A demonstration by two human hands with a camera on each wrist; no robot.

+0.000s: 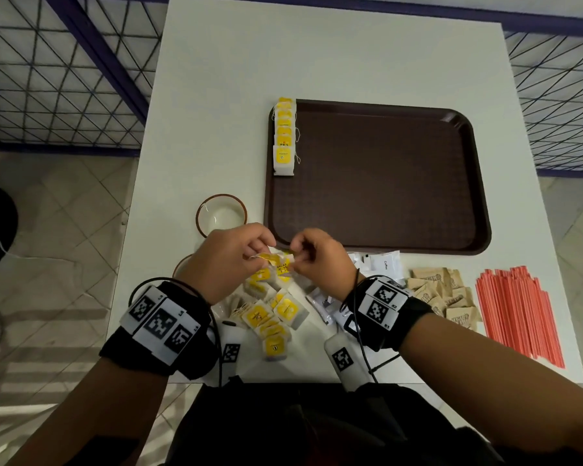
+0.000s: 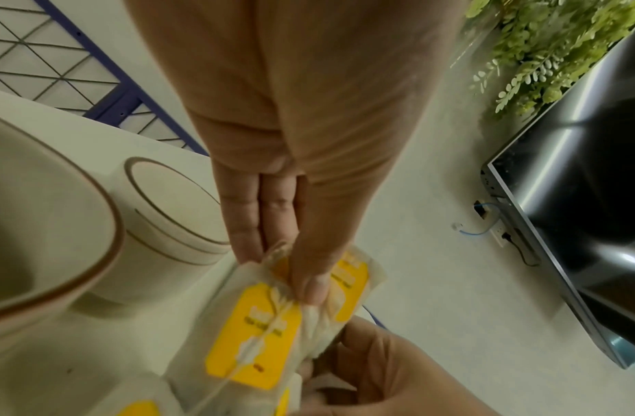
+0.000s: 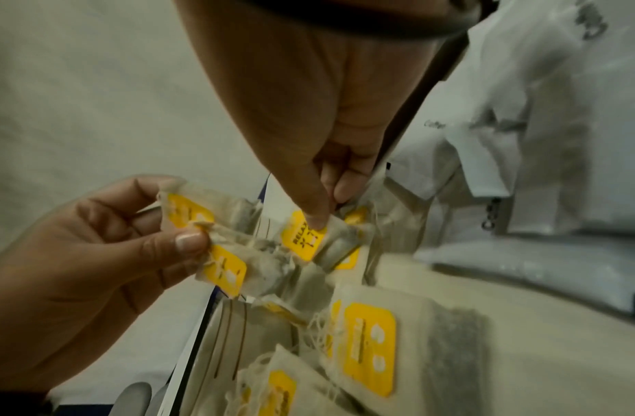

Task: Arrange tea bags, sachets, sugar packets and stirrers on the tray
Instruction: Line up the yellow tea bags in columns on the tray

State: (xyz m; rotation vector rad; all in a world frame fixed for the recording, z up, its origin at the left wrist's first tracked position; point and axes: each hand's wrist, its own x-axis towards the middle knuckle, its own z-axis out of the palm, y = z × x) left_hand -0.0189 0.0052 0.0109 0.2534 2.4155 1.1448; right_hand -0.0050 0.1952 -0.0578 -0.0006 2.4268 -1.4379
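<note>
Over the near edge of the bench (image 1: pixel 216 95), our left hand (image 1: pixel 228 260) and right hand (image 1: pixel 317 260) each pinch yellow-tagged tea bags (image 3: pixel 301 239), lifted above the loose heap (image 1: pixel 270 317). A row of tea bags (image 1: pixel 284 136) lines the tray (image 1: pixel 384 179) at its left rim. Sachets (image 1: pixel 389 264), sugar packets (image 1: pixel 441 294) and stirrers (image 1: pixel 519 314) lie to the right on the bench.

I seem to be in an office-like demo room: a plain white table (image 1: pixel 317 62) fenced by blue-framed wire mesh panels (image 1: pixel 58 72), pale floor tiles (image 1: pixel 64 203), a large dark flat screen (image 2: pixel 576 211) and leafy green wall foliage (image 2: pixel 544 47).
</note>
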